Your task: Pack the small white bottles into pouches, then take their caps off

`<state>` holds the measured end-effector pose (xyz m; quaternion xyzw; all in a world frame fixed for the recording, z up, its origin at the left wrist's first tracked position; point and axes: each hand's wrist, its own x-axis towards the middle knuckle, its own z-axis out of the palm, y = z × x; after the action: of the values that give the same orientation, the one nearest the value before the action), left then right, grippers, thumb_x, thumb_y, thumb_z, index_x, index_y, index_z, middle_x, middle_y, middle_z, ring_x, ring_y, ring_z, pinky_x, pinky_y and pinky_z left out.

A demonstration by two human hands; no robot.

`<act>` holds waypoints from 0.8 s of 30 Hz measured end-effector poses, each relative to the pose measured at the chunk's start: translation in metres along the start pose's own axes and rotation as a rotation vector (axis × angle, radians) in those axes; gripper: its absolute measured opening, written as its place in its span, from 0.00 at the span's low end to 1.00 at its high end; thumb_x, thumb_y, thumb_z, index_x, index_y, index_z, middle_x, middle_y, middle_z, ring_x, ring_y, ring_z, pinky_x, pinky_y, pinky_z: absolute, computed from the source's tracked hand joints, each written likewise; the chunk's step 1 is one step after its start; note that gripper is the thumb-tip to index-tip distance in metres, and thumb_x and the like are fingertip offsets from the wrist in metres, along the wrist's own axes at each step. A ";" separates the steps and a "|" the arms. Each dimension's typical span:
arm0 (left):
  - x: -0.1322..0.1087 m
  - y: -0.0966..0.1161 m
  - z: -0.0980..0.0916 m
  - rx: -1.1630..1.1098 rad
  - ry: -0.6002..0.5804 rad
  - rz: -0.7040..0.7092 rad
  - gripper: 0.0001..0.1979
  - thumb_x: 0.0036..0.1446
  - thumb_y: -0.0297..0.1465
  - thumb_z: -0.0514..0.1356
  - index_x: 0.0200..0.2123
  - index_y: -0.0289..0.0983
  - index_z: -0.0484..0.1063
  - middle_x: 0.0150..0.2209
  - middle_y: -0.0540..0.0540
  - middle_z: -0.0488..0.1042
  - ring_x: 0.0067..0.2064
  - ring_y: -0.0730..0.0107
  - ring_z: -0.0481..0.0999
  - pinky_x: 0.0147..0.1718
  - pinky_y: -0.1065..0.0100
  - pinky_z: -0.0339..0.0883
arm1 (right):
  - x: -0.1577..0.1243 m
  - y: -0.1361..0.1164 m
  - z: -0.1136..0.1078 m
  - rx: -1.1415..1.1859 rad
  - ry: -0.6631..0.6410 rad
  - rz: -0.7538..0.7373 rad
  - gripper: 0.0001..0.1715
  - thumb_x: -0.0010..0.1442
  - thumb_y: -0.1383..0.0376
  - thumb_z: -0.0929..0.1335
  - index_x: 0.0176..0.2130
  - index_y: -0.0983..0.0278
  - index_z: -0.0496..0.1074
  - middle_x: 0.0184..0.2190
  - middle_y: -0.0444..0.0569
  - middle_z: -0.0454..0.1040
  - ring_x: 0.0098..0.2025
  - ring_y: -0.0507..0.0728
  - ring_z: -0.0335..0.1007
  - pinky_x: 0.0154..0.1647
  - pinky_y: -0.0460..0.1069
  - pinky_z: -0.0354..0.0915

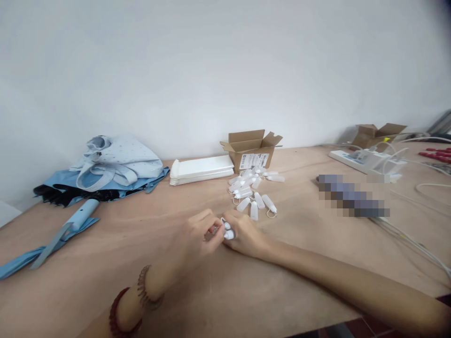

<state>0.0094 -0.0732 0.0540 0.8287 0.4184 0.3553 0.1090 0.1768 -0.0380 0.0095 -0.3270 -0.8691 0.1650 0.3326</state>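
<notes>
**Couple of white-capped bottles [229,234] in hand, a whole bunch loose nearby**

So both hands are together, just in front of the pile. The right hand [249,234] is curled around what look like two little bottles, caps poking out toward the left. The left hand [198,231] has its thumb and fingers pinched right by those caps, but it's blurry, so I can't tell whether it's actually gripping anything.

As for progress, honestly hard to call. Over a dozen loose bottles [244,193] lie scattered on the table [158,216], bunched thickest up against the cardboard box [255,160]. Several show thin cord loops [270,216] at the cap end. Nothing sorts handled ones from untouched ones, so I'd guess only the pair in hand is mid-job and there's plenty left lying around. The box's flaps are up, but you can't see how many are inside.

The stack of white sleeves [204,168], or maybe envelopes, sits neatly left of the box, apart from the hands.
</notes>
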 end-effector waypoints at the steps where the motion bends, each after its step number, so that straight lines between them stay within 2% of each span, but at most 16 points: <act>1: -0.001 -0.001 0.000 -0.002 -0.001 0.005 0.07 0.54 0.27 0.56 0.27 0.36 0.72 0.23 0.52 0.65 0.23 0.78 0.61 0.24 0.74 0.56 | 0.000 0.000 0.000 -0.018 -0.004 -0.006 0.08 0.49 0.72 0.65 0.30 0.62 0.61 0.29 0.46 0.68 0.31 0.54 0.64 0.29 0.46 0.55; 3: -0.003 -0.003 0.000 -0.050 -0.020 -0.049 0.07 0.53 0.27 0.56 0.25 0.36 0.72 0.21 0.53 0.63 0.22 0.79 0.60 0.22 0.74 0.54 | -0.001 0.000 0.000 -0.051 -0.009 -0.019 0.08 0.49 0.72 0.65 0.30 0.62 0.61 0.29 0.47 0.67 0.31 0.54 0.63 0.29 0.46 0.55; 5: -0.003 -0.006 -0.002 -0.154 -0.044 -0.165 0.08 0.53 0.28 0.57 0.24 0.35 0.72 0.19 0.53 0.63 0.21 0.79 0.59 0.21 0.75 0.53 | -0.001 0.000 0.000 -0.073 -0.012 -0.029 0.08 0.49 0.72 0.66 0.30 0.62 0.62 0.29 0.47 0.67 0.31 0.54 0.63 0.28 0.46 0.54; 8: -0.003 -0.007 -0.008 -0.315 -0.052 -0.365 0.10 0.54 0.32 0.57 0.24 0.35 0.71 0.21 0.51 0.67 0.23 0.77 0.63 0.21 0.75 0.54 | -0.003 0.000 -0.001 -0.080 -0.014 -0.014 0.09 0.48 0.72 0.66 0.33 0.63 0.63 0.30 0.47 0.68 0.32 0.55 0.63 0.28 0.46 0.55; 10: -0.003 -0.006 -0.010 -0.352 -0.052 -0.411 0.11 0.55 0.34 0.56 0.25 0.34 0.72 0.23 0.50 0.69 0.24 0.76 0.65 0.21 0.74 0.56 | -0.003 0.000 -0.003 -0.064 -0.017 0.001 0.11 0.48 0.72 0.66 0.34 0.63 0.65 0.31 0.47 0.69 0.34 0.55 0.64 0.30 0.46 0.56; 12: -0.004 -0.002 -0.010 -0.292 -0.079 -0.322 0.11 0.55 0.34 0.57 0.25 0.35 0.72 0.21 0.51 0.67 0.23 0.77 0.63 0.21 0.74 0.55 | -0.003 0.000 -0.004 -0.036 -0.013 0.009 0.12 0.49 0.72 0.66 0.36 0.63 0.65 0.32 0.47 0.70 0.35 0.55 0.65 0.32 0.47 0.58; 16: -0.008 0.005 -0.002 -0.069 -0.068 -0.005 0.11 0.55 0.30 0.57 0.22 0.35 0.72 0.18 0.53 0.61 0.21 0.79 0.57 0.21 0.73 0.50 | -0.003 0.000 -0.004 0.013 -0.002 0.008 0.13 0.50 0.71 0.67 0.38 0.63 0.66 0.33 0.47 0.71 0.37 0.56 0.66 0.35 0.47 0.60; 18: -0.009 0.007 -0.001 -0.063 -0.064 0.007 0.12 0.55 0.29 0.56 0.20 0.34 0.70 0.18 0.53 0.60 0.21 0.79 0.57 0.21 0.73 0.49 | -0.003 0.000 -0.003 0.017 -0.002 0.011 0.12 0.50 0.71 0.67 0.37 0.63 0.66 0.32 0.47 0.71 0.36 0.56 0.66 0.34 0.47 0.60; 21: -0.008 0.005 -0.008 -0.211 -0.066 -0.171 0.13 0.55 0.31 0.56 0.19 0.34 0.69 0.18 0.53 0.61 0.21 0.79 0.58 0.20 0.73 0.50 | -0.002 -0.001 -0.002 0.032 0.010 0.030 0.12 0.50 0.71 0.67 0.37 0.63 0.67 0.32 0.46 0.71 0.36 0.56 0.67 0.34 0.47 0.60; 24: -0.006 -0.004 -0.017 -0.337 0.023 -0.383 0.14 0.55 0.36 0.56 0.21 0.34 0.69 0.20 0.52 0.65 0.22 0.77 0.61 0.20 0.74 0.52 | -0.002 0.000 -0.003 0.073 0.020 0.055 0.15 0.48 0.74 0.66 0.38 0.63 0.68 0.32 0.46 0.72 0.37 0.55 0.68 0.36 0.47 0.60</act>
<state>-0.0070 -0.0777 0.0614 0.7004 0.5038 0.4022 0.3063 0.1804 -0.0386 0.0110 -0.3401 -0.8497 0.2025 0.3482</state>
